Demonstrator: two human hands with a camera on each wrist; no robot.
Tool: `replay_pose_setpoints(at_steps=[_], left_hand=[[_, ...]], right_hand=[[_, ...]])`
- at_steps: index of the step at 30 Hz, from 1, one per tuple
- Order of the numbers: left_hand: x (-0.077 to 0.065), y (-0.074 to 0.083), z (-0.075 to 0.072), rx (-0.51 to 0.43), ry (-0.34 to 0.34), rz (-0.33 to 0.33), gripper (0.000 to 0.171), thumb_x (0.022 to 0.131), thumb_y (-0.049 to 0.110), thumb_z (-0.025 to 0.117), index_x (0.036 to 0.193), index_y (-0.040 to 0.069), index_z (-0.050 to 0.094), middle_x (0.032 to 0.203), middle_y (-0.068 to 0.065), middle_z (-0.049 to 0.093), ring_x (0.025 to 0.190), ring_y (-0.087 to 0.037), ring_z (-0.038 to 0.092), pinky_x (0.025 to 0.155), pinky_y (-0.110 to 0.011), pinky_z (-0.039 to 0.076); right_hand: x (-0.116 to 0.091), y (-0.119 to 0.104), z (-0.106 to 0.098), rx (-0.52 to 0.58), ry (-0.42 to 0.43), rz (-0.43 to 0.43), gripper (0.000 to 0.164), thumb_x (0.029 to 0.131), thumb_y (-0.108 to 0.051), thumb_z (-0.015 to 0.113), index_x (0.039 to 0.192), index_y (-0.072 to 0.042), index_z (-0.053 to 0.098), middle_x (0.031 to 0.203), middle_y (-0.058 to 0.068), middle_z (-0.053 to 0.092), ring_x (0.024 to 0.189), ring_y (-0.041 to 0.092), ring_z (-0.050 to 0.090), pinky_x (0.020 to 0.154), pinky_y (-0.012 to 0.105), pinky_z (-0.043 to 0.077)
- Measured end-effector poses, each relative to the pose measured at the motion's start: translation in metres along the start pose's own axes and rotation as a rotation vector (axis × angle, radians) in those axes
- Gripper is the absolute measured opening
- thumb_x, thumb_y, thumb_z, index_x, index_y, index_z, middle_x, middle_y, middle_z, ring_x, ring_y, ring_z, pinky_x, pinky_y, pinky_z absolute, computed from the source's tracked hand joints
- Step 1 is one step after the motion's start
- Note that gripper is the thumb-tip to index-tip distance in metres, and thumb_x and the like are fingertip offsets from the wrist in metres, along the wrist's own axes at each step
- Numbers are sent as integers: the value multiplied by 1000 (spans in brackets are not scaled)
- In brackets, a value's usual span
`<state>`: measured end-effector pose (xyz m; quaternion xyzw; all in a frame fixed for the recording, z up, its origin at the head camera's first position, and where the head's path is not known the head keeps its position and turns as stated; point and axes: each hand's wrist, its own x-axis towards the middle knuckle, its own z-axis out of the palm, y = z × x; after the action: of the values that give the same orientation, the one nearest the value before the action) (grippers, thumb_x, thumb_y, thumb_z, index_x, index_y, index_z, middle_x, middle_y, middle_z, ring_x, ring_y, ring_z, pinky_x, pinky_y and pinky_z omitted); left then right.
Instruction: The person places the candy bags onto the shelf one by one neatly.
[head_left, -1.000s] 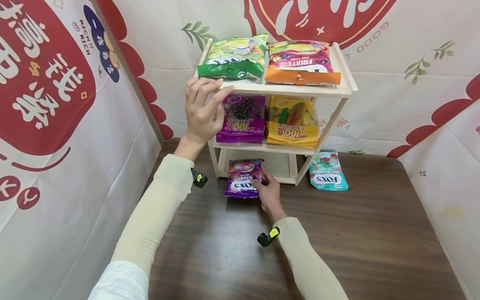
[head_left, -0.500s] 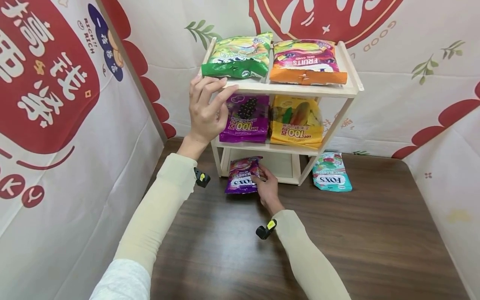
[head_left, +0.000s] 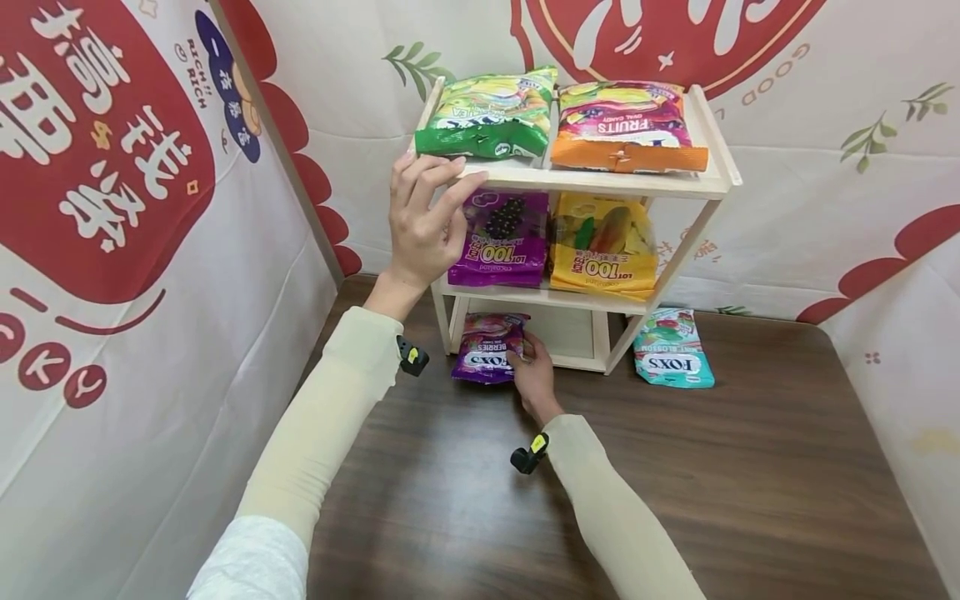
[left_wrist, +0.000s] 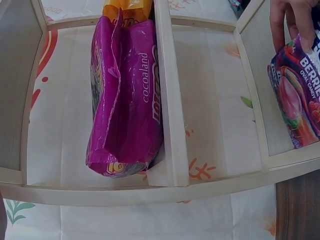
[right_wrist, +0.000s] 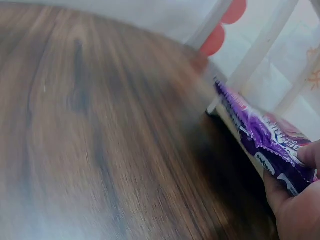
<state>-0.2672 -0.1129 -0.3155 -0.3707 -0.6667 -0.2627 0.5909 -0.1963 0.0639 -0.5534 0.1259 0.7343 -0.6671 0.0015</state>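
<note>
My left hand grips the upper left front corner of a small wooden shelf, its fingertips bent over the top board. At the bottom level, my right hand pinches the right side of a purple Fox's Berries candy bag, thumb on top and fingers underneath. This bag lies tilted at the shelf's lower left front, its far end over the bottom board. On the middle level, below my left hand, stands a purple Cocoaland bag, beside a yellow Lot 100 bag.
A green Fox's bag and an orange-edged Fruits bag lie on the top board. On the brown table, right of the shelf, lies a teal Fox's bag. Printed cloth walls close off the back and sides.
The Berries bag, held in my right hand, has moved forward and deeper over the bottom board. My left hand keeps its place on the shelf corner; the head view has shifted slightly.
</note>
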Motion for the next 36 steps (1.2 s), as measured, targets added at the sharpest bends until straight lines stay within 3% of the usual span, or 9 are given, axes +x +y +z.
replay_pose_setpoints(at_steps=[6, 13, 16, 22, 27, 31, 34, 36], left_hand=[[-2, 1, 1, -2, -7, -2, 40, 80, -2, 50, 112, 11, 69, 111, -11, 62, 105, -30, 50, 103, -50, 29], [-4, 1, 2, -6, -10, -10, 41, 79, -2, 49, 112, 12, 69, 111, -11, 62, 106, -30, 50, 103, -51, 29], [-4, 1, 3, -6, -10, -13, 41, 80, -2, 50, 112, 12, 69, 111, -11, 62, 106, -30, 50, 103, -51, 29], [-4, 1, 1, -2, 1, -18, 41, 78, -3, 50, 112, 12, 69, 110, -11, 63, 106, -29, 50, 103, -51, 29], [-3, 1, 1, 3, -1, -21, 41, 79, -3, 51, 113, 12, 69, 112, -11, 62, 107, -29, 51, 104, -51, 29], [-2, 1, 1, 8, 3, -19, 40, 80, -2, 51, 113, 12, 69, 112, -11, 62, 107, -29, 51, 104, -51, 29], [-2, 1, 1, 11, 10, -16, 39, 80, -1, 51, 112, 12, 69, 112, -11, 63, 107, -29, 51, 104, -51, 29], [-1, 1, 1, 10, 13, -14, 39, 81, -1, 51, 112, 12, 69, 112, -11, 63, 107, -29, 51, 104, -51, 29]], right_hand=[[6, 1, -3, -200, -17, 11, 54, 96, -12, 57, 146, -11, 36, 120, 20, 51, 100, 32, 54, 82, 41, 48], [6, 1, -5, -230, -56, 29, 57, 95, -13, 58, 146, -10, 34, 122, 21, 51, 102, 32, 53, 86, 43, 46], [4, 2, -6, -265, -72, -13, 61, 93, -13, 61, 146, -7, 32, 123, 23, 50, 106, 34, 51, 91, 46, 43], [-6, 5, -8, -432, -90, -240, 70, 86, -11, 70, 143, 5, 31, 129, 30, 40, 118, 40, 42, 100, 49, 36], [-19, 9, -9, -658, -53, -524, 65, 84, -7, 72, 140, 3, 40, 132, 30, 37, 118, 45, 39, 96, 52, 38], [-25, 12, -11, -895, -93, -735, 60, 82, -8, 74, 136, -3, 47, 134, 25, 40, 121, 43, 38, 91, 53, 42], [-28, 13, -12, -1067, -157, -814, 59, 83, -13, 74, 137, -9, 49, 140, 22, 39, 129, 42, 34, 89, 55, 43], [-29, 13, -12, -1155, -192, -820, 56, 86, -16, 71, 138, -13, 49, 143, 21, 37, 133, 42, 29, 91, 56, 42]])
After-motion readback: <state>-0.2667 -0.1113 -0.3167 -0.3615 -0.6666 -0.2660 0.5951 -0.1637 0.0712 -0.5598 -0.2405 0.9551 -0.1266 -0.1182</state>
